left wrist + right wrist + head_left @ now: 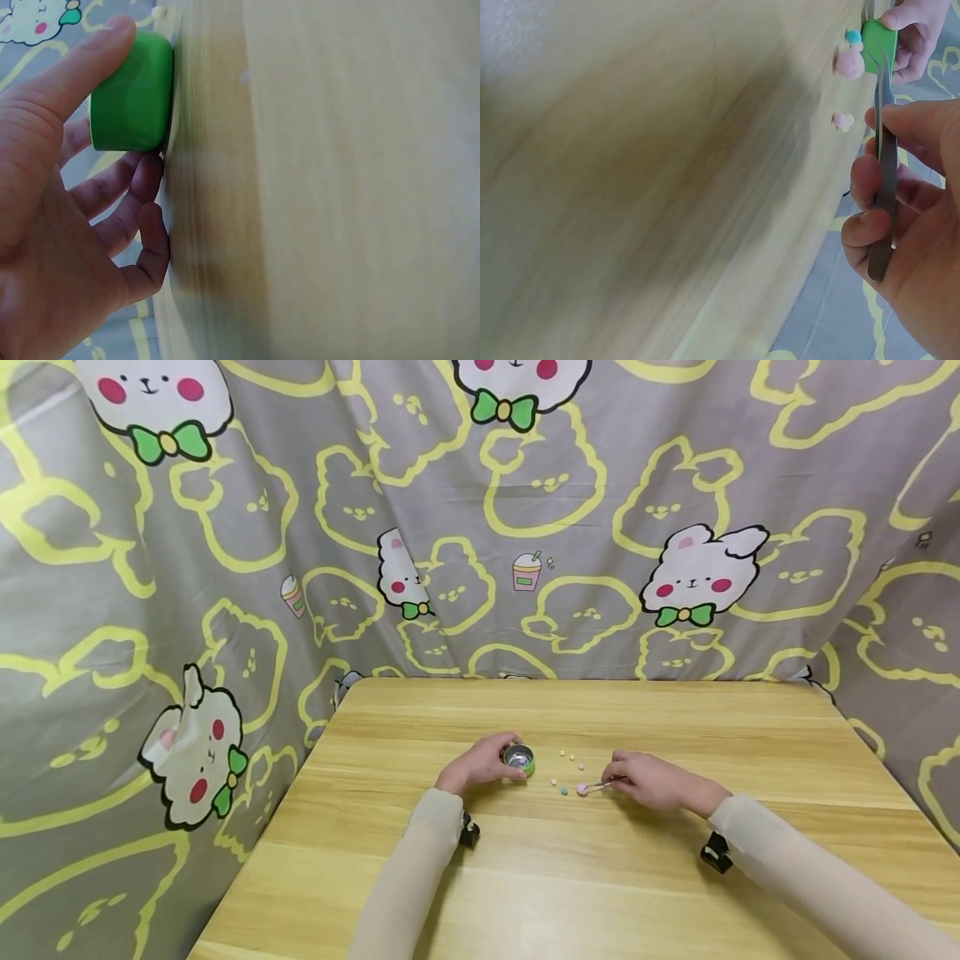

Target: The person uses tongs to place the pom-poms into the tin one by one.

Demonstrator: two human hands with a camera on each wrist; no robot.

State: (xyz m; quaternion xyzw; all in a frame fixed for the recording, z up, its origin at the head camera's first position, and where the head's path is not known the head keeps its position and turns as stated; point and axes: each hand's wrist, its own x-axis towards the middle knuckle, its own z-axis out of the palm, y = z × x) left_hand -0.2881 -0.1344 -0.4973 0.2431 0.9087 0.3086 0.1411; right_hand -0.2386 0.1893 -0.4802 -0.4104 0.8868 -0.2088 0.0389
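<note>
In the head view, my left hand [486, 762] grips a small round green tin [528, 767] between thumb and fingers. The tin stands upright on the table, its silvery inside facing up. My right hand [651, 780] pinches metal tweezers [886, 176], whose thin tips point toward the tin. Close to those tips lies the largest ball, a pink one [582, 789]; whether they touch it I cannot tell. Between the hands lie smaller balls: a teal ball [565, 791], a pale pink ball [554, 782], a pink ball [581, 767] and yellow balls [572, 757].
Beneath both hands spreads a light wooden table [525, 893]. A grey curtain [465, 493] with yellow outlines and white cartoon animals hangs behind the table and along its sides. Each forearm carries a black wrist mount [716, 853] below its light sleeve.
</note>
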